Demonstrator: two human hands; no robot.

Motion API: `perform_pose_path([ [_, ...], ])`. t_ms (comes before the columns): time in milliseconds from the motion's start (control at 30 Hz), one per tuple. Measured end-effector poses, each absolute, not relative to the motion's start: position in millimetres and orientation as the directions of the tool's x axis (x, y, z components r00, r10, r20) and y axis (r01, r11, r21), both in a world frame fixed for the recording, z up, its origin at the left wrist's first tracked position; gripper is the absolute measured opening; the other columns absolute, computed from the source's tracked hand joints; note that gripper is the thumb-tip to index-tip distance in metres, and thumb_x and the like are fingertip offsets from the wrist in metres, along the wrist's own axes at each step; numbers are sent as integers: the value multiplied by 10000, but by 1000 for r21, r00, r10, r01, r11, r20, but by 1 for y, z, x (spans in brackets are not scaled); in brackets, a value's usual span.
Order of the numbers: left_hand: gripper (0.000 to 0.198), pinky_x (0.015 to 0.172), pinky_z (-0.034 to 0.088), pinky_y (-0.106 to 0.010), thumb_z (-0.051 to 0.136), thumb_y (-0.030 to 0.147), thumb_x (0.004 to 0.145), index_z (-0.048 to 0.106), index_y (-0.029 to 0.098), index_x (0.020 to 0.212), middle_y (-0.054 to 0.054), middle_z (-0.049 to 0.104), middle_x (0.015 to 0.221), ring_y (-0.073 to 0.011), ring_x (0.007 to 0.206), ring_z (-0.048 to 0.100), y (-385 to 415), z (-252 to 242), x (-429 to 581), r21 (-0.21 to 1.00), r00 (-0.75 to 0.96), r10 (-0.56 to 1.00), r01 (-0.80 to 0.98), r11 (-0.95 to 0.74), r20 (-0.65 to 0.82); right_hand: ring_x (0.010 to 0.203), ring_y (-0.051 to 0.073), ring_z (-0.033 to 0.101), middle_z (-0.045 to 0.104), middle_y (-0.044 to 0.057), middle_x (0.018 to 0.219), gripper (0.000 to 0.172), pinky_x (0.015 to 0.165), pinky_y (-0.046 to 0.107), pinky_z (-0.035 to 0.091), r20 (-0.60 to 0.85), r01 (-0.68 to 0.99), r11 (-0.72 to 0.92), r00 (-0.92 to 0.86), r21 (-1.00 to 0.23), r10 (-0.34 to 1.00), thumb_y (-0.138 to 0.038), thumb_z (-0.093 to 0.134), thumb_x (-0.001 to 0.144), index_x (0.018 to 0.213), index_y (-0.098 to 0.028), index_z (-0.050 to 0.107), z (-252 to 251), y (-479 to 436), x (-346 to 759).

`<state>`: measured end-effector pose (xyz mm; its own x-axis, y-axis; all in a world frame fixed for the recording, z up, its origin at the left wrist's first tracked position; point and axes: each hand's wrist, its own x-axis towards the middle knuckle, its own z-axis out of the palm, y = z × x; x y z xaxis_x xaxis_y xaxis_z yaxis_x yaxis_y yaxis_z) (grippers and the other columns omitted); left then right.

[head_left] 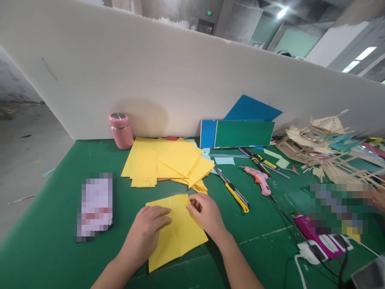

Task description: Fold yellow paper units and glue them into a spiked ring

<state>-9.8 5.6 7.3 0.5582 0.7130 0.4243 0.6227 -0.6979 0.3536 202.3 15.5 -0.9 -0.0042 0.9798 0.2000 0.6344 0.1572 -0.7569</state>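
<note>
A yellow sheet of paper (177, 233) with a crease down its middle lies on the green table in front of me. My left hand (148, 224) rests over the sheet's left side, fingers stretched out and slightly bent, its thumb hidden from view. At the top right corner, my right hand (207, 212) pinches the paper's edge between thumb and curled fingers. Just beyond both hands spreads a loose pile of yellow paper (147, 158). A yellow utility knife (236, 196) lies to the right of that pile, not far from my right hand.
A pink thermos (121, 130) stands by the white partition (144, 72). At left lies a blurred phone-shaped object (95, 206). On the right are a pink glue gun (258, 178), a corded power strip (321, 241), thin wooden sticks (331, 148) and another person's hand (379, 198).
</note>
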Motion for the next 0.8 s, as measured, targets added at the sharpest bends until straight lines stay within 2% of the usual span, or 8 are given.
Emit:
perform_pose_path([
  [67,384,809,527,-402,357,61,834,689,233,919,-63,720,1040,-233,964,666,0,6,-5,354,575,708,615,-705,411,676,191,554,611,33,714,104,594,274,422,228,641,201,-41,-741,973,-167,546,730,775,-206,631,0,15,203],
  [133,256,902,501,-460,484,198,852,668,231,1027,-83,682,1138,-278,1072,620,-5,4,0,353,580,730,640,-683,362,705,194,569,635,52,788,168,611,286,450,265,641,260,-92,-722,960,-145,521,757,862,-199,640,0,15,203],
  [233,382,989,440,-521,641,325,778,609,242,1150,-95,595,1286,-322,1194,535,-10,-1,3,326,599,749,674,-663,284,759,199,592,654,65,852,203,658,307,484,340,630,366,-168,-685,925,-127,479,819,916,-201,641,2,13,203],
  [333,455,1010,423,-517,676,326,748,572,256,1186,-99,538,1352,-320,1239,495,-10,-3,3,307,604,756,690,-655,252,808,202,598,660,59,844,188,706,322,492,416,619,458,-224,-638,882,-147,480,876,912,-211,654,4,12,203],
  [567,551,975,460,-486,723,352,692,520,220,1187,-116,566,1314,-322,1187,539,-9,-6,2,330,551,780,707,-625,296,795,188,564,647,66,832,216,668,294,463,434,613,583,-393,-533,811,-171,476,930,933,-191,691,0,10,201],
  [800,518,940,479,-452,712,421,676,553,216,1124,-111,598,1237,-321,1133,568,-10,-14,1,381,492,816,722,-577,304,798,185,532,629,55,809,255,673,291,439,376,620,615,-487,-487,788,-217,459,955,931,-220,713,2,8,200],
])
